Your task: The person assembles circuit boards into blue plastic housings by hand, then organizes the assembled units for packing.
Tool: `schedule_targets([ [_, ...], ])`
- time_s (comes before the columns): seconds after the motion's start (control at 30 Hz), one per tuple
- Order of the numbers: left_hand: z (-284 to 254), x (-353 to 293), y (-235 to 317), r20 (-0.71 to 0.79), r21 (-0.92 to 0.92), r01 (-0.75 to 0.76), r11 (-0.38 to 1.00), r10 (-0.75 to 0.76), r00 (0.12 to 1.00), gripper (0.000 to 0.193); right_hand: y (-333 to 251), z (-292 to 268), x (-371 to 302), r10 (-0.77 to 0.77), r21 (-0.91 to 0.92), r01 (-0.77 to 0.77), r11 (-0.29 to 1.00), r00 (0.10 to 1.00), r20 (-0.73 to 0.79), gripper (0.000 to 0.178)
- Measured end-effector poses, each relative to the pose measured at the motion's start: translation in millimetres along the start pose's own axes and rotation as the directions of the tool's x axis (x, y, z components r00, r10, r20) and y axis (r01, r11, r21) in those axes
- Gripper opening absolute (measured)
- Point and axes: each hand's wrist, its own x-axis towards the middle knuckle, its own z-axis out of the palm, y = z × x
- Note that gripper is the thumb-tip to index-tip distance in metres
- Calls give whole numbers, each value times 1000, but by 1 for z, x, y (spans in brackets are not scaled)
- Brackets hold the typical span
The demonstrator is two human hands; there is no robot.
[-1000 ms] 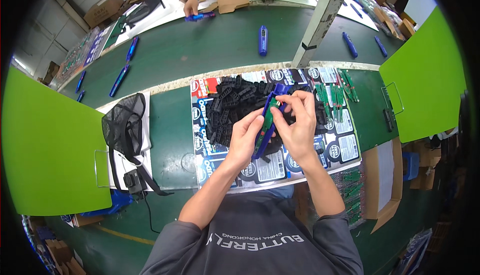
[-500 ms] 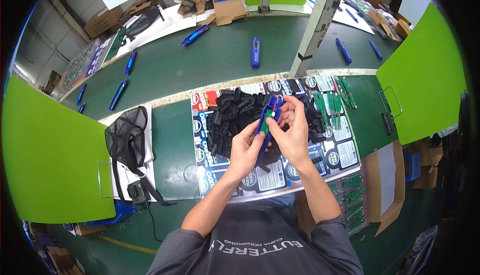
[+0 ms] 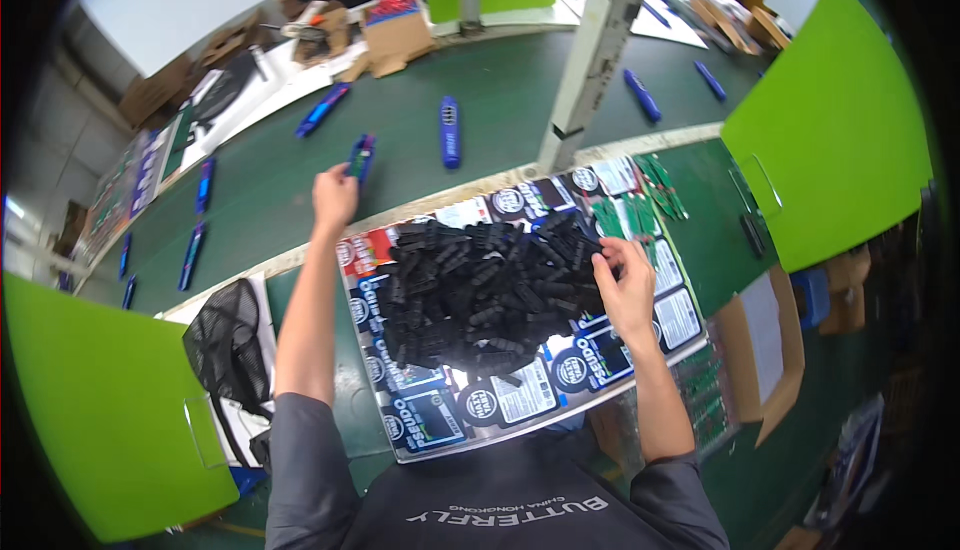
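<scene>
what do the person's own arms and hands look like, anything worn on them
Both the left hand and right hand are bare, with no gloves or wristbands visible. The forearms are uncovered below short dark grey sleeves, part of a matching shirt with pale lettering.

Lime-green panels (image 3: 110,410) flank me on both sides; a scuffed pale post (image 3: 598,60) rises beyond my green tabletop (image 3: 718,255), and the floor (image 3: 745,485) below me is green too.

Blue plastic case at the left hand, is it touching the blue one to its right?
Apart. The head view shows green surface between the blue plastic case and its neighbour.
</scene>
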Motion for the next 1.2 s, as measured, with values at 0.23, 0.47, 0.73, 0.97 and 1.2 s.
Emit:
schedule_targets([
  [0.23, 18, 51, -37, 68, 218, -34, 975, 19, 997, 44, 18, 11, 50, 26, -160, -5, 987, 991, 128, 19],
  [0.47, 4, 38, 2, -84, 523, -280, 805, 375, 923, 48, 14, 44, 92, -223, -244, 415, 877, 800, 557, 18],
  [0.73, 98, 27, 117, 167, 255, -209, 944, 169, 971, 57, -7, 37, 75, -270, -245, 429, 870, 828, 491, 22],
  [0.97, 92, 31, 120, 230, 68, -213, 975, 192, 954, 38, 2, 13, 65, -194, -83, 204, 975, 974, 113, 19],
  [1.2, -11, -101, 174, 488, -678, 259, 688, 157, 859, 35, -24, 6, 43, -3, 290, 0, 957, 1000, 9, 18],
])
